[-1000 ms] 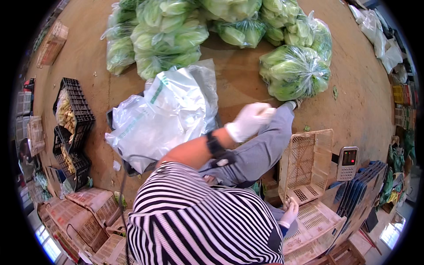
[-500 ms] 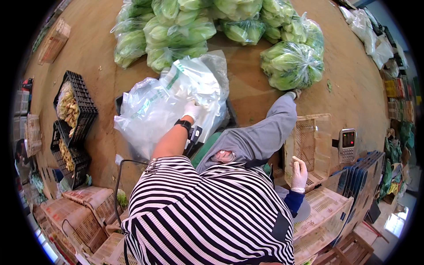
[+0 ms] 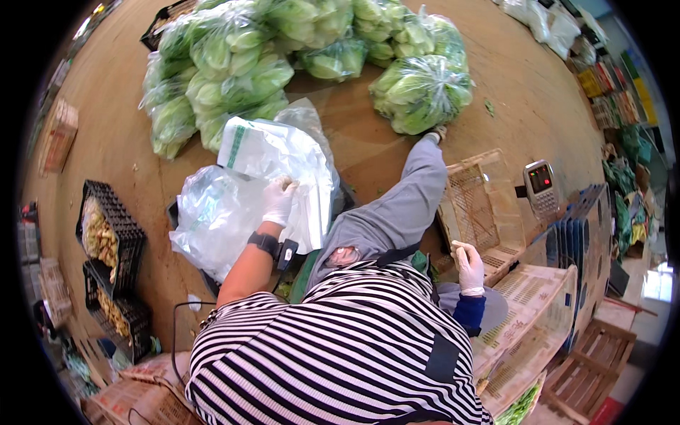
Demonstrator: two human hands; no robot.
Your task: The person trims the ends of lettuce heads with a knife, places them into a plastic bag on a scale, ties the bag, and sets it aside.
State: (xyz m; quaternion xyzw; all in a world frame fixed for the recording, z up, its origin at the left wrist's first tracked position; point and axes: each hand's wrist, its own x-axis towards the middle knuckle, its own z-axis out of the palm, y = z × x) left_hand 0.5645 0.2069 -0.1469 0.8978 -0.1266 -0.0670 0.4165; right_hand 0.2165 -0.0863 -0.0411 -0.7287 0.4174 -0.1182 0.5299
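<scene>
My left hand (image 3: 279, 202), in a white glove, pinches a translucent white plastic bag (image 3: 287, 152) with a green printed stripe. Beneath and beside it, more crumpled clear plastic bags (image 3: 212, 212) lie in a heap over a dark container, mostly covered. My right hand (image 3: 469, 265), gloved too, hangs above my right knee with its fingers curled together; nothing shows in it. Close by is a worn beige plastic crate (image 3: 489, 244). Ahead, clear bags of green leafy vegetables (image 3: 421, 92) sit piled on the floor, one just past my right foot.
Black crates of ginger-like roots (image 3: 117, 241) stand at left. A digital scale display (image 3: 542, 188) is beyond the beige crate, beside folded blue crates (image 3: 574, 241). Stacked beige crates (image 3: 531, 312) are close on my right. A black cable (image 3: 177, 333) loops at my left side.
My left hand has pulled the white bag's edge up and nearer, so the sheet stands raised. The right hand's fingers have curled more. The whole view has swung toward the right.
</scene>
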